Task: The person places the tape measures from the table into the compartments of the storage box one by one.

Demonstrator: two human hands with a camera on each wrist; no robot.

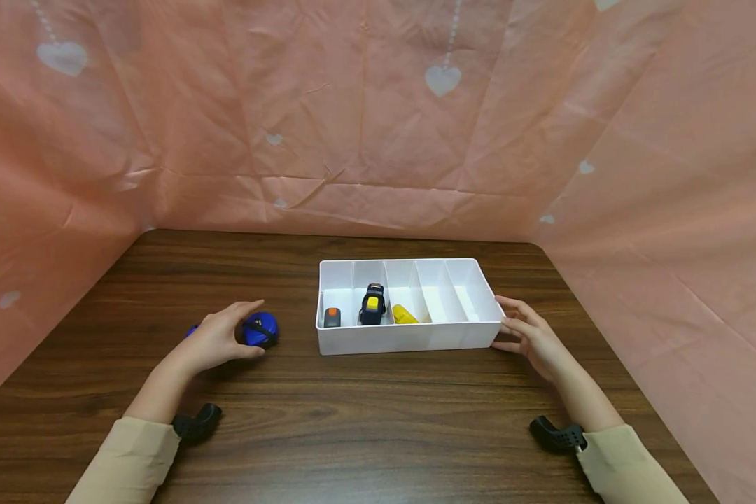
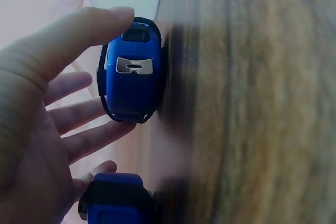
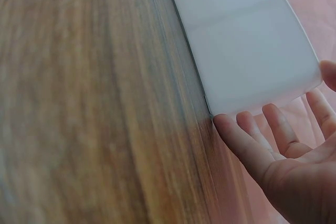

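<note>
White plastic tray with five slots (image 1: 409,339) probably sits steadier thanks to the right hand (image 1: 538,346), whose relaxed fingers lie against its end wall without clenching. Left hand (image 1: 217,339) is spread wide, ungripped, around a rounded blue tape-measure-looking case (image 1: 266,324) on the brown wood-grain table (image 1: 378,427), left of the tray, and tbh I can't tell if the thumb touches it. Case looks glossy, with a black strap and slotted silver metal tab (image 2: 134,66).
</note>
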